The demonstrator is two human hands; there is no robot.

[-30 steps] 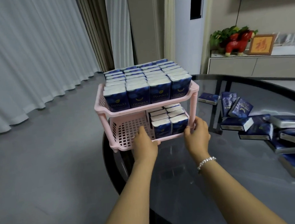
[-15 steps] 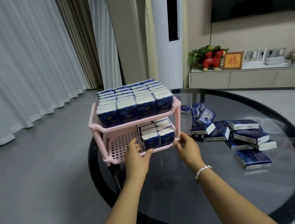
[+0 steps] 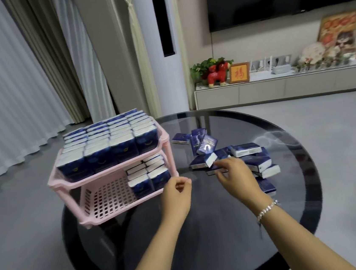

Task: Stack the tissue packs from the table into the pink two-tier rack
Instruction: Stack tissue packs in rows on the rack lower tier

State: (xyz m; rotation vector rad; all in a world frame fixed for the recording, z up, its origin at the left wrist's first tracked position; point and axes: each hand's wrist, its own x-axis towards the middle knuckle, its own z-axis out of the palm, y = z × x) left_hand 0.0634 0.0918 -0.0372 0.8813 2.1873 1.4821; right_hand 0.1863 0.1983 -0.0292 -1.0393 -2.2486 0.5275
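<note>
We are reaching our right hand (image 3: 236,178), fingers spread, onto the loose packs (image 3: 251,159) at centre right; our left hand (image 3: 176,194) is hanging loosely curled and empty beside the pink rack (image 3: 113,200). We are best pinching one pack by its narrow edges and standing it upright on the half-filled lower tier.

i see both of my forearms bare, no sleeves reaching into view. my left hand (image 3: 175,196) wears nothing, no ring or band. my right hand (image 3: 236,178) has a bracelet (image 3: 267,210) of small silvery beads around the wrist.
</note>
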